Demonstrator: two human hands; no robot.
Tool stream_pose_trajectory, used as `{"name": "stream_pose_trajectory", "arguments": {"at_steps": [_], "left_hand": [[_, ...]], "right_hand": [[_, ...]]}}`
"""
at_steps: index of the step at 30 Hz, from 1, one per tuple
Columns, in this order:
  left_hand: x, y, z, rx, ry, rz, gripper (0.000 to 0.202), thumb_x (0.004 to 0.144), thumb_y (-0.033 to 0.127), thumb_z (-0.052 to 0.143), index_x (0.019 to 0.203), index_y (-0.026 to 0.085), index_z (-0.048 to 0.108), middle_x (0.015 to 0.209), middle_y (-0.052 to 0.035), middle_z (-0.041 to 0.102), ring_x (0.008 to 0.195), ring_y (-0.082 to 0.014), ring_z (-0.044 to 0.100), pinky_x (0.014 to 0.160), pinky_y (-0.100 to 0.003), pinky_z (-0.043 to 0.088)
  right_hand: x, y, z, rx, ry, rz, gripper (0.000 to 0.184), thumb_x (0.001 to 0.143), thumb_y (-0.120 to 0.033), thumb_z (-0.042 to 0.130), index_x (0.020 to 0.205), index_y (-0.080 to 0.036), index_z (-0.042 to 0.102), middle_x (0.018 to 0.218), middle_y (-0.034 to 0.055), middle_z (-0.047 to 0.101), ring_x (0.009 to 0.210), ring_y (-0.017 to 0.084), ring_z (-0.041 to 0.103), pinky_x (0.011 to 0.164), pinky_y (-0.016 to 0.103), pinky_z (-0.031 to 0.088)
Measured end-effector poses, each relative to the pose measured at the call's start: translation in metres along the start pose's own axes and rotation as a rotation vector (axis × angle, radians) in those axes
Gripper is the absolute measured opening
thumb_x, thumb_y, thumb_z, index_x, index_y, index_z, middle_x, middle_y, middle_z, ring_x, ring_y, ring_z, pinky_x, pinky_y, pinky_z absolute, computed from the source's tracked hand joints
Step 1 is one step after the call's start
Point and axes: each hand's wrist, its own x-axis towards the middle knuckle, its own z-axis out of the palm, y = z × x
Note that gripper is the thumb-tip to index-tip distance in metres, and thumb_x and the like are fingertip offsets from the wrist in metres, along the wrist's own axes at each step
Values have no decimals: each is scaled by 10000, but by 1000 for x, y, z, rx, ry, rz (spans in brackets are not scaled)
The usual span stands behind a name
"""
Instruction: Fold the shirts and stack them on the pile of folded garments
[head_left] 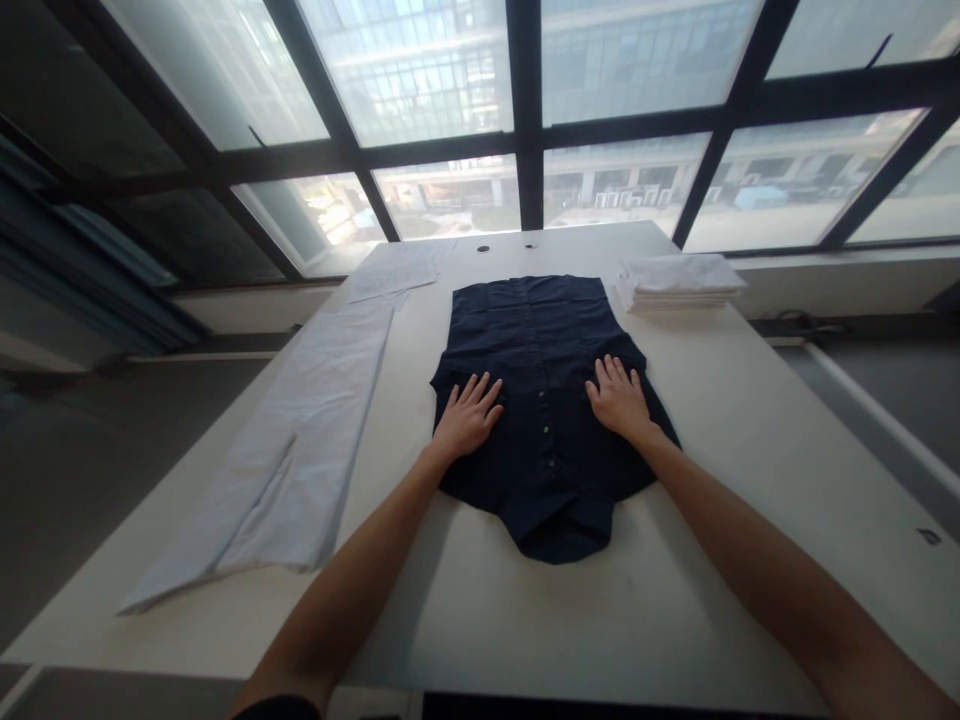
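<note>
A dark navy buttoned shirt point(544, 340) lies flat on the white table point(712, 420), collar end toward me, its button row running down the middle. My left hand point(466, 415) rests flat on the shirt's left side with fingers stretched out. My right hand point(619, 398) lies flat on the right side of the shirt, fingers spread. Neither hand holds anything.
Long white trousers point(300, 450) lie stretched along the table's left side. A stack of folded white cloth point(679, 282) sits at the far right corner. Large windows with dark frames stand behind the table. The floor drops away on both sides.
</note>
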Motion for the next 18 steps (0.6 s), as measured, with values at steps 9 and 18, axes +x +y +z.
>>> {"name": "stream_pose_trajectory", "arguments": {"at_steps": [9,18], "left_hand": [[-3,-1,1,-16,25,-3,575,1072,523,348,1633,401,308,1748,14,168,1615,-336,74,1280,-599,146],[0,-11,-9,-52,98,-141,599,1087,465,264,1643,253,328,1724,-67,261,1599,-316,193,1272,-562,207]], "right_hand": [[0,-2,-6,13,18,19,643,1053,-405,310,1613,-91,351,1702,184,281,1584,302,224,1256,542,204],[-1,-1,-5,47,26,59,656,1058,-447,294,1585,-70,398,1669,209,346,1565,323,265,1249,564,193]]}}
